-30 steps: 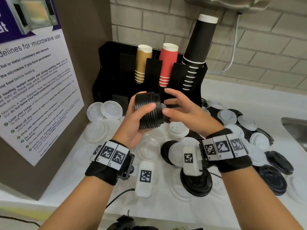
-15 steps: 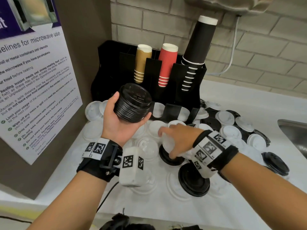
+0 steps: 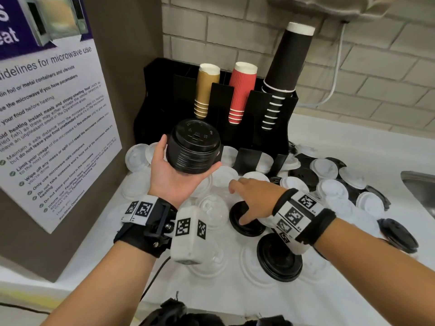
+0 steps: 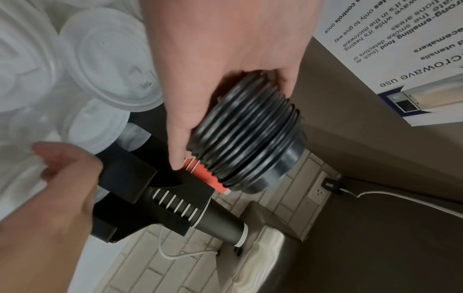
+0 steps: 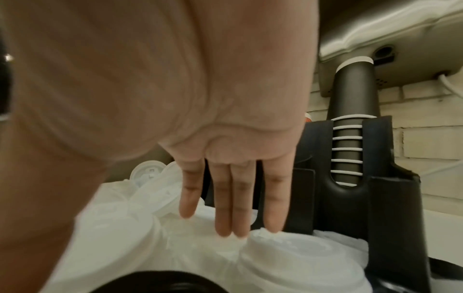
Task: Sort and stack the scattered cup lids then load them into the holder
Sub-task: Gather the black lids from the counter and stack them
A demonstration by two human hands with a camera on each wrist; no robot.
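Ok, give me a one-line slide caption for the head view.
Left hand holds a stack of black lids before the cup holder while the right hand reaches, fingers straight, over scattered lids.

A microwave-use poster [image 3: 54,118] is hanging on the brown panel at the counter's left edge, a white cable [image 3: 334,74] is trailing down the brick wall [image 3: 376,74], and a steel sink [image 3: 421,187] is peeking in at the counter's right edge.

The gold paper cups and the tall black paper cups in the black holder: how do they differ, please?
The gold paper cups form a short, narrow stack; the tall black paper cups rise far higher and are wider. The gold stack stands leftmost, the black rightmost. Both sit upside down in slots of the black holder, white rims showing.
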